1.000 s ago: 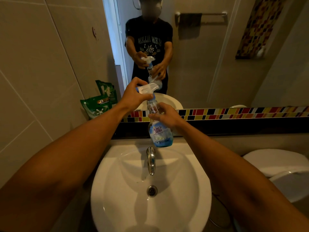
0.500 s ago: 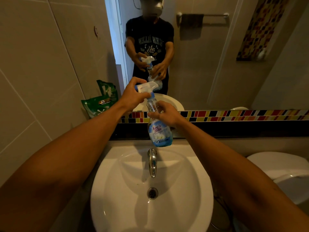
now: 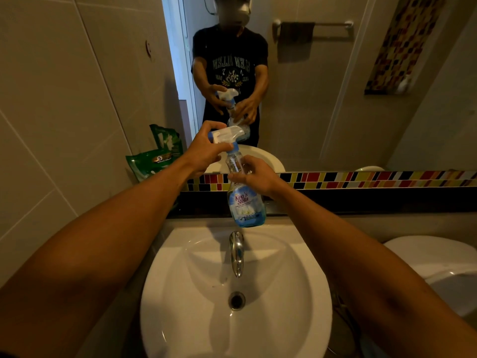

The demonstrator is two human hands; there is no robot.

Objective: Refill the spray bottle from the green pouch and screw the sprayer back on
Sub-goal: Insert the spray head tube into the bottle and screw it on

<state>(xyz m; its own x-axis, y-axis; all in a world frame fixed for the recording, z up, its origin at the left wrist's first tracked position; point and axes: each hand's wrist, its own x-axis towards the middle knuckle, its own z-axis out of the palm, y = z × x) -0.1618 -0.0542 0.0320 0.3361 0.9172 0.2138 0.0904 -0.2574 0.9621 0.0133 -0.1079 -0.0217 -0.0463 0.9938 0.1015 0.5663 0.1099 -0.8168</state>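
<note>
A clear spray bottle [image 3: 246,206] with a blue-and-white label and blue liquid in its lower part is held upright above the sink. My right hand [image 3: 254,175] grips its upper body just below the neck. My left hand [image 3: 206,149] is closed around the white sprayer head [image 3: 227,132], which sits on the bottle's neck with its blue collar. The green pouch [image 3: 151,164] leans against the tiled wall on the ledge to the left, apart from both hands.
The white sink [image 3: 296,293] with a chrome tap [image 3: 237,250] lies directly below the bottle. A mirror [image 3: 322,99] above a band of coloured tiles [image 3: 374,178] reflects the person. A white toilet [image 3: 433,257] stands at the right.
The bottle and both hands stay in almost the same spot above the sink. My left hand has shifted slightly around the sprayer head.
</note>
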